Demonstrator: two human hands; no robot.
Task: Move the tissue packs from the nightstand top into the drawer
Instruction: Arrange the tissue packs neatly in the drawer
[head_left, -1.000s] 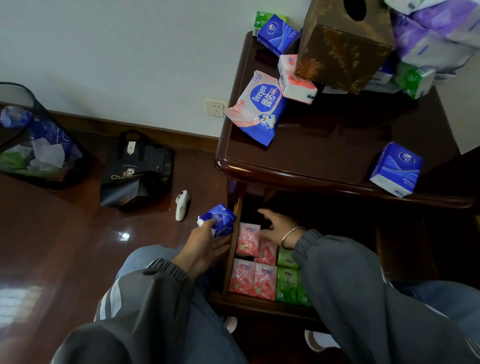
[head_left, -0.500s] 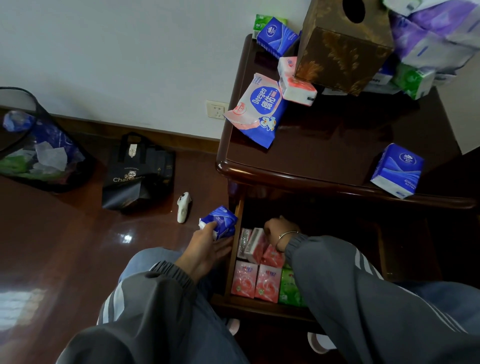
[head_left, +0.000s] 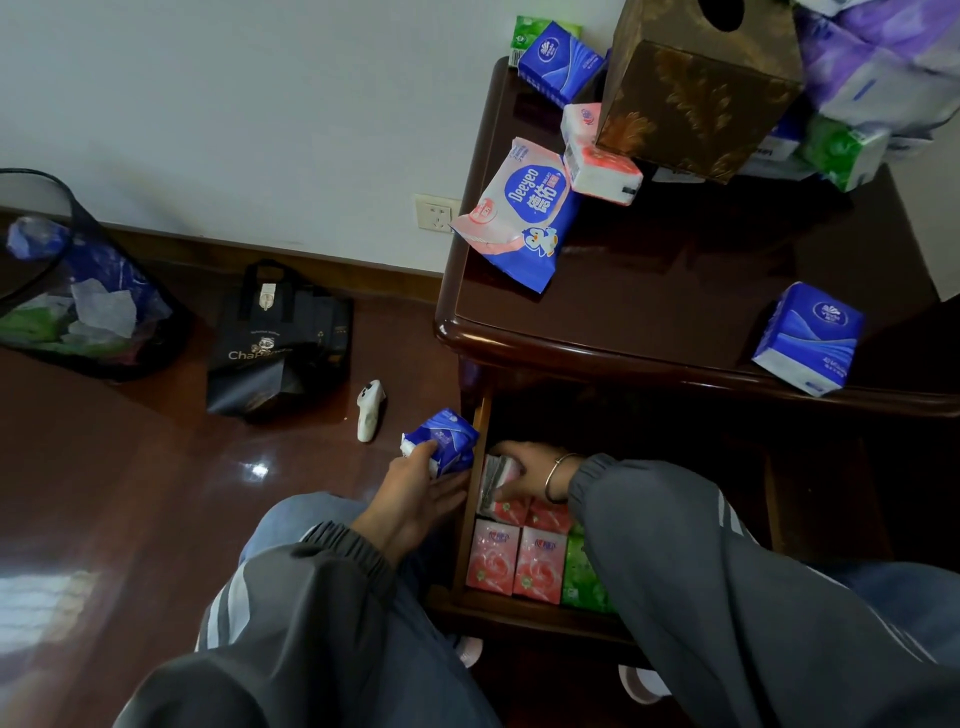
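Left hand (head_left: 415, 499) and right hand (head_left: 524, 467) both clenched.

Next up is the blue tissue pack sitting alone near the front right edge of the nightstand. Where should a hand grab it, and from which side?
Grip the blue tissue pack across its two narrow side faces, coming down from above and slightly from the front. It rests tilted on the nightstand close to the front edge, with nothing beside it, so fingers have room on both sides. It looks like a soft wrapper, so a light squeeze should probably do.
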